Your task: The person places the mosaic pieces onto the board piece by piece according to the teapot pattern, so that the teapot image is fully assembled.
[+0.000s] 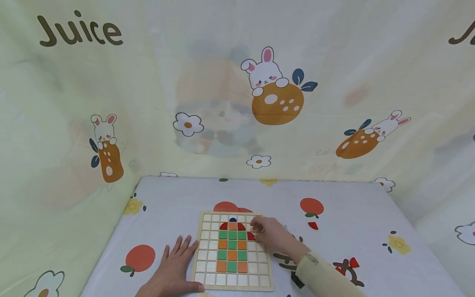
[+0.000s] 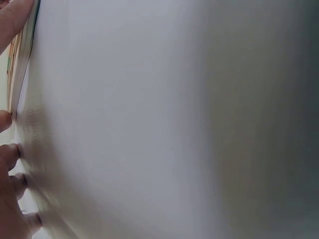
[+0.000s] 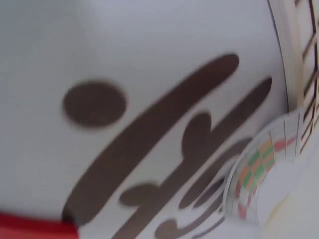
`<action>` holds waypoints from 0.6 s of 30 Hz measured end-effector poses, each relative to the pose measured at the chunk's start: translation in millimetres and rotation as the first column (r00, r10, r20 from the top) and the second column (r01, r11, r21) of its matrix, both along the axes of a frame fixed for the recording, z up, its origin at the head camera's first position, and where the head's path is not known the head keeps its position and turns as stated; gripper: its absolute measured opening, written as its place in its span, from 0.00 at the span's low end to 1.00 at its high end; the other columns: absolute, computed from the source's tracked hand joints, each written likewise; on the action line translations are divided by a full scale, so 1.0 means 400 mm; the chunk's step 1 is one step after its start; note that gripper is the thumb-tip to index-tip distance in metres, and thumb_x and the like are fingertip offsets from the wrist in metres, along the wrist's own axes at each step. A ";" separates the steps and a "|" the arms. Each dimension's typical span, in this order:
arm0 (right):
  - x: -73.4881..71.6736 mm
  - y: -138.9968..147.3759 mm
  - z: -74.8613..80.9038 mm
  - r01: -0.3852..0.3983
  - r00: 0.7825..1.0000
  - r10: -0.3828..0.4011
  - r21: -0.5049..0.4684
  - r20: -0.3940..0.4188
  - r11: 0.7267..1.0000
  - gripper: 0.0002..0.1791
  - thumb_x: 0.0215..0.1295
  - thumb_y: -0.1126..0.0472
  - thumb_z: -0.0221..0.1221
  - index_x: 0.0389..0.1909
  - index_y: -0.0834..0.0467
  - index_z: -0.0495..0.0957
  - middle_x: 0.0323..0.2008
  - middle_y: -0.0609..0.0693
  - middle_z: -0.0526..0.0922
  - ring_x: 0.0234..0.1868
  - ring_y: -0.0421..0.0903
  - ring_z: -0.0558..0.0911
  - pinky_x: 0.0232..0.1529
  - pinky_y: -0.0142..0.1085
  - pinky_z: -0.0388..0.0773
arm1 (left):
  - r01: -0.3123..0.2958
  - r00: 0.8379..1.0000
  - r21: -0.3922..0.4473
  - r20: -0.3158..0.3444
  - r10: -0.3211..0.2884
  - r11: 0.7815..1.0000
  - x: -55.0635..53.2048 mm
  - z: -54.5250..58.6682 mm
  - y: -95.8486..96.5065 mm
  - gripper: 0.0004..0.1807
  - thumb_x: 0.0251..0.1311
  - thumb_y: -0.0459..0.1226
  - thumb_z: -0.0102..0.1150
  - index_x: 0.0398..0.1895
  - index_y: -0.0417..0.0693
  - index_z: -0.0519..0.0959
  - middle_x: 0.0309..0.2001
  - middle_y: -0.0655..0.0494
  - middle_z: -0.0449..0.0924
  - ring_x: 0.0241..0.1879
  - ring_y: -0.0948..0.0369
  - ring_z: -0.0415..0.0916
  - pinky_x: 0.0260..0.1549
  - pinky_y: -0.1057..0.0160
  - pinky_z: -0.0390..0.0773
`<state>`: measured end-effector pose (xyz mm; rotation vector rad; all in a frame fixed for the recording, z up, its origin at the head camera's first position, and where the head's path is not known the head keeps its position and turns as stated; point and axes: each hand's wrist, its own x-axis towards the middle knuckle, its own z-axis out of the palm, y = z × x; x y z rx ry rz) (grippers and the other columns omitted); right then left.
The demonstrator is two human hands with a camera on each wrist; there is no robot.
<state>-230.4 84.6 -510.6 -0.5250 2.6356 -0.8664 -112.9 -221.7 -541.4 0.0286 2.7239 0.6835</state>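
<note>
A square wooden grid board (image 1: pixel 233 287) lies on the cloth, its white cells partly filled. Green and orange square tiles form a column, topped by red curved pieces and a dark blue half-round piece (image 1: pixel 232 220). My left hand (image 1: pixel 172 264) rests spread at the board's left side, thumb on the lower left corner; its fingers (image 2: pixel 10 186) show in the left wrist view. Over the upper right cells, my right hand (image 1: pixel 274 235) has bent fingers, close to a red piece (image 1: pixel 251 236). Whether it pinches anything is hidden. The right wrist view shows the board's side (image 3: pixel 289 55), no fingers.
Loose red pieces lie to the right: one (image 1: pixel 313 225) farther back, others (image 1: pixel 354 262) nearer the front. Printed fruit and flowers cover the tablecloth (image 1: pixel 178 206). A patterned curtain (image 1: pixel 219 90) hangs behind and at both sides.
</note>
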 end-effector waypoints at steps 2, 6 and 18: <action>0.001 0.007 0.003 0.001 1.000 -0.001 -0.004 -0.007 1.000 0.15 0.65 0.66 0.67 0.53 0.54 0.81 0.44 0.45 0.84 0.45 0.44 0.79 0.50 0.44 0.84 | -0.003 1.000 0.000 0.000 0.003 1.000 0.000 0.002 -0.003 0.72 0.27 0.74 0.74 0.80 0.54 0.61 0.82 0.48 0.52 0.83 0.41 0.38 0.74 0.24 0.38; 0.006 0.006 0.004 -0.016 1.000 0.016 -0.010 0.010 1.000 0.15 0.65 0.67 0.67 0.52 0.56 0.81 0.42 0.46 0.84 0.43 0.45 0.78 0.50 0.45 0.84 | -0.003 1.000 0.007 0.003 0.003 1.000 0.001 0.003 -0.006 0.71 0.28 0.74 0.74 0.80 0.54 0.60 0.82 0.48 0.52 0.83 0.41 0.38 0.74 0.23 0.38; 0.009 0.013 -0.002 0.002 1.000 -0.002 0.014 -0.018 1.000 0.13 0.67 0.66 0.65 0.51 0.56 0.82 0.42 0.45 0.84 0.42 0.43 0.79 0.49 0.44 0.85 | 0.007 1.000 0.013 0.008 -0.007 1.000 0.000 0.001 0.000 0.71 0.29 0.74 0.73 0.80 0.54 0.60 0.83 0.49 0.51 0.83 0.41 0.37 0.74 0.24 0.36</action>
